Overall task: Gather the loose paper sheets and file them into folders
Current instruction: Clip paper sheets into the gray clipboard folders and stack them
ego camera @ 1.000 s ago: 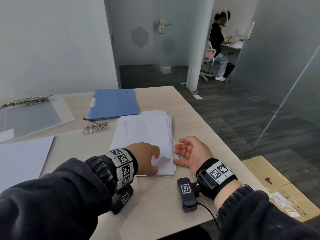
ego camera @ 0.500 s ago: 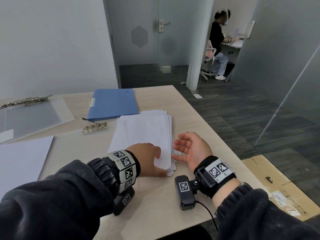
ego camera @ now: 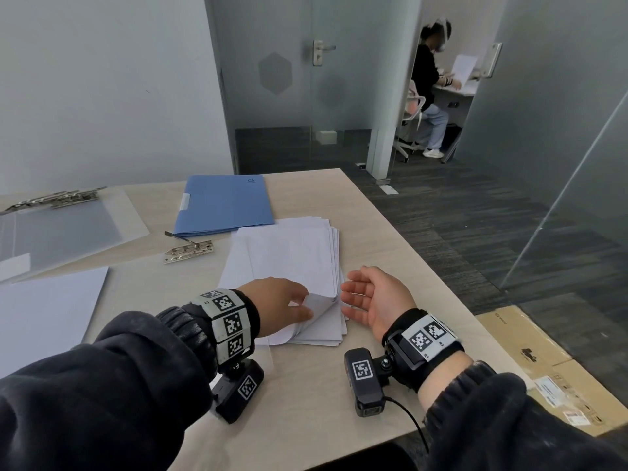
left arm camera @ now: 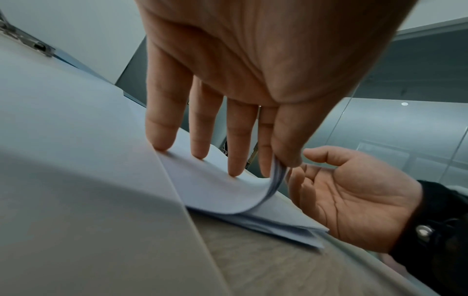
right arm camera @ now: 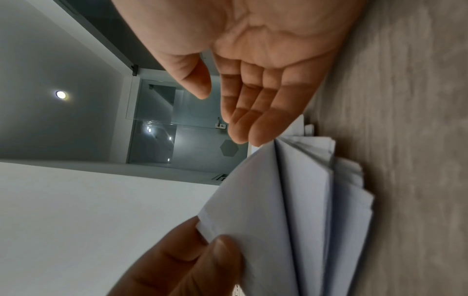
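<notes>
A stack of white paper sheets (ego camera: 289,260) lies on the wooden table (ego camera: 384,232), its edges slightly fanned. My left hand (ego camera: 302,305) rests on the stack's near end. Its fingers press the top while thumb and forefinger pinch the near right corner of several sheets, curled upward (left arm camera: 253,192). My right hand (ego camera: 360,297) stands open on its edge beside the stack's right side, palm toward the paper and holding nothing (right arm camera: 253,100). A blue folder (ego camera: 224,205) lies shut behind the stack.
A clear plastic folder (ego camera: 57,232) with a metal clamp lies at the far left, a loose metal clip (ego camera: 188,252) in front of the blue folder. A large white sheet (ego camera: 44,307) is at my left. Cardboard boxes (ego camera: 530,362) sit on the floor; a person sits beyond the doorway.
Half a second ago the stack's near corner lay flat under my left hand; now several sheets are curled up again. My right hand has stayed open beside the stack.
</notes>
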Available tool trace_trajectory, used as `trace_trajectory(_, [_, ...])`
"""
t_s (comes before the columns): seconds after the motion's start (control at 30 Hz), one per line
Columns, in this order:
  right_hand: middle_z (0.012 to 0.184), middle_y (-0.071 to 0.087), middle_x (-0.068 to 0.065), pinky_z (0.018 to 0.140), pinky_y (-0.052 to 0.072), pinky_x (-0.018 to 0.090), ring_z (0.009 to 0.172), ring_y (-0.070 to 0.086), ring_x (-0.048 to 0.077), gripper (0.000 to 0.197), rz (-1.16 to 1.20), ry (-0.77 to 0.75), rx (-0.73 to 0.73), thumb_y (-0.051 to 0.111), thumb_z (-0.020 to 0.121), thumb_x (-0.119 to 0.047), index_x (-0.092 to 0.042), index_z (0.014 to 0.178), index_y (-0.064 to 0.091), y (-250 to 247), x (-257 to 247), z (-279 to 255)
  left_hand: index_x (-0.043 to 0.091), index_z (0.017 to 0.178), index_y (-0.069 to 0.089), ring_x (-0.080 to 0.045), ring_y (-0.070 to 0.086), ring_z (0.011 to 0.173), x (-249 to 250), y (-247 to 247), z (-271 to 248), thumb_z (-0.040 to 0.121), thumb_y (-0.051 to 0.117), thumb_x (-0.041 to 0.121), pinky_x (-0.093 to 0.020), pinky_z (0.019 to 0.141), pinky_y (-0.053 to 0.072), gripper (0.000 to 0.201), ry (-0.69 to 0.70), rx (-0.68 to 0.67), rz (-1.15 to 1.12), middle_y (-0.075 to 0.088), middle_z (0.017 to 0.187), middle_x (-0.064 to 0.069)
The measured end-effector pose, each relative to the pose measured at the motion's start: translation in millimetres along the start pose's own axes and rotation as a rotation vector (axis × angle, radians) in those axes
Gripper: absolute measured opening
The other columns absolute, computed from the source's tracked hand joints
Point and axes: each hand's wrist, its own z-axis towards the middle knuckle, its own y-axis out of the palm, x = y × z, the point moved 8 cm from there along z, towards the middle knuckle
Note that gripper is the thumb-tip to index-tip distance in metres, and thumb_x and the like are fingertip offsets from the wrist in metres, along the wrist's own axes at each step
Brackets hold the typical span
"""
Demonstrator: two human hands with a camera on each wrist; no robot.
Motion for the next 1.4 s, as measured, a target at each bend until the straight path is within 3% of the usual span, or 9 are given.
trace_trajectory(0.13, [0.081,0.071,0.009,0.059,0.056,0.033,0.066,0.068,0.021,0.023,-0.013,-0.005,0.004,0.052,0.1,-0.026,-0.007,0.101,0.065,0,-1,-2,0.027,0.11,0.059,-0.012,0.053,0.098,-1,1,0,0.097,0.049,0.053,-0.03,0.087,0.041,0.031,0.005,0.014,-0.026,0.06,0.117,0.013])
trace_trajectory(0.33, [0.083,0.071,0.011,0.056,0.057,0.032,0.066,0.069,0.022,0.025,-0.075,0.023,-0.001,0.051,0.099,-0.026,-0.006,0.107,0.064,-1,2,-4,0.022,0.071,0.041,-0.013,0.046,0.068,-5,-2,-2,0.097,0.055,0.043,-0.029,0.067,0.036,0.036,0.006,0.061,-0.139,0.049,0.073,0.008])
trace_trajectory(0.53, [0.089,0.076,0.016,0.058,0.057,0.033,0.069,0.073,0.027,0.028,-0.149,0.043,-0.031,0.051,0.099,-0.027,-0.004,0.111,0.061,2,4,-8,0.013,0.087,0.055,-0.017,0.054,0.08,-6,-2,-5,0.098,0.054,0.041,-0.03,0.075,0.041,0.03,0.011,0.07,-0.177,0.058,0.086,0.001])
trace_trajectory(0.7, [0.092,0.077,0.019,0.056,0.058,0.033,0.074,0.075,0.029,0.032,-0.2,0.052,-0.062,0.052,0.099,-0.03,-0.005,0.118,0.059,6,5,-12,0.022,0.072,0.038,-0.011,0.042,0.063,-4,-9,-8,0.098,0.05,0.036,-0.029,0.062,0.035,0.032,0.01,0.135,-0.167,0.047,0.071,0.008])
trace_trajectory(0.97, [0.105,0.076,0.016,0.058,0.059,0.035,0.085,0.075,0.032,0.063,-0.111,0.227,-0.21,0.051,0.094,-0.065,-0.012,0.125,0.062,23,14,-12,0.033,0.072,0.043,0.006,0.05,0.067,26,-28,-35,0.098,0.051,0.039,-0.015,0.062,0.036,0.028,0.215,0.254,-0.179,0.057,0.079,0.014])
trace_trajectory(1.07, [0.108,0.074,0.019,0.066,0.06,0.042,0.088,0.074,0.035,0.041,-0.089,0.243,-0.187,0.056,0.099,-0.035,-0.006,0.128,0.062,21,13,-11,0.038,0.088,0.065,0.008,0.059,0.086,42,-16,-43,0.096,0.055,0.046,-0.019,0.08,0.047,0.015,0.326,0.13,-0.223,0.067,0.093,0.018])
trace_trajectory(1.17, [0.108,0.071,0.023,0.064,0.058,0.038,0.088,0.069,0.037,0.031,-0.259,0.168,-0.124,0.053,0.096,-0.005,0.001,0.126,0.06,10,7,-5,0.039,0.105,0.071,0.011,0.059,0.101,35,-9,-41,0.087,0.062,0.058,-0.024,0.094,0.049,0.027,0.291,0.067,-0.352,0.069,0.106,0.024])
trace_trajectory(1.3, [0.109,0.072,0.021,0.09,0.054,0.05,0.099,0.068,0.038,0.029,-0.346,-0.081,-0.055,0.054,0.093,0.006,0.004,0.12,0.065,-6,-24,-1,0.042,0.098,0.07,0.011,0.059,0.1,0,-27,-34,0.086,0.063,0.057,-0.026,0.095,0.048,0.021,0.13,0.254,-0.464,0.068,0.104,0.023])
trace_trajectory(1.4, [0.112,0.074,0.012,0.094,0.053,0.046,0.102,0.069,0.032,0.027,-0.281,-0.263,-0.043,0.055,0.095,0.005,-0.012,0.111,0.07,-15,-50,-10,0.041,0.102,0.065,0.001,0.061,0.103,-29,-43,-31,0.093,0.062,0.042,-0.026,0.087,0.046,0.01,0.012,0.394,-0.564,0.065,0.105,0.021])
